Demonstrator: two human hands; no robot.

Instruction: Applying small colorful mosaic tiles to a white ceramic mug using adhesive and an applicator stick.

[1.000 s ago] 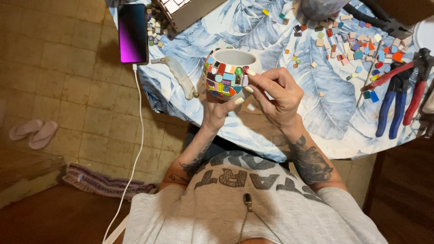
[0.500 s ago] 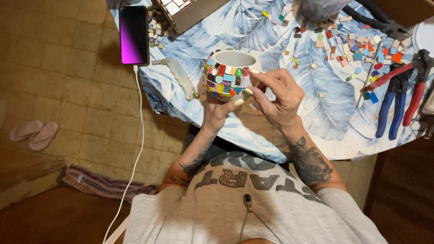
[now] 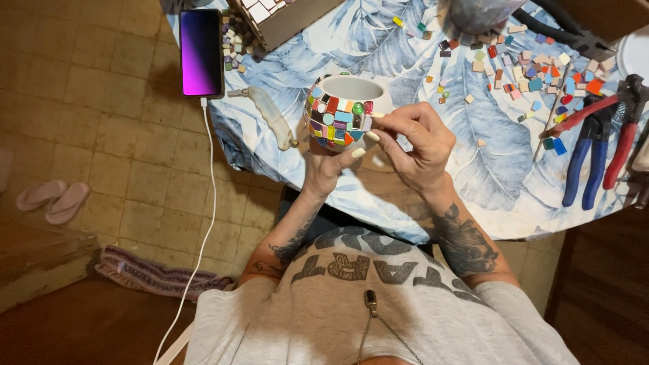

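Basically, the left hand (image 3: 330, 165) cupped the mosaic cup (image 3: 341, 111) from below, fingers curled around its underside and thumb up along the tiled side, so it was closed on the cup. The cup sat lifted just off the table edge, white rim open toward the camera, its wall covered in small coloured tiles. The right hand (image 3: 414, 145) was against the cup's near right side, fingers bent and pressed together, thumb and forefinger tips meeting at the tile band; whether they pinched a loose tile I could not tell, too small to resolve. Just beyond the left hand lay a clear glue tube (image 3: 270, 116) on the leaf-print tablecloth (image 3: 378, 47); further out past that, a phone (image 3: 201, 52) with a lit purple screen, its white cable (image 3: 206, 223) dropping off the table past the left forearm. Beyond the right hand, a scatter of loose tiles (image 3: 534, 71). Well to the right of the right hand, blue-handled pliers (image 3: 587, 162) and red-handled nippers (image 3: 618, 135) lay side by side. Far left of the left hand, on the floor, a pair of pink sandals (image 3: 53, 199).
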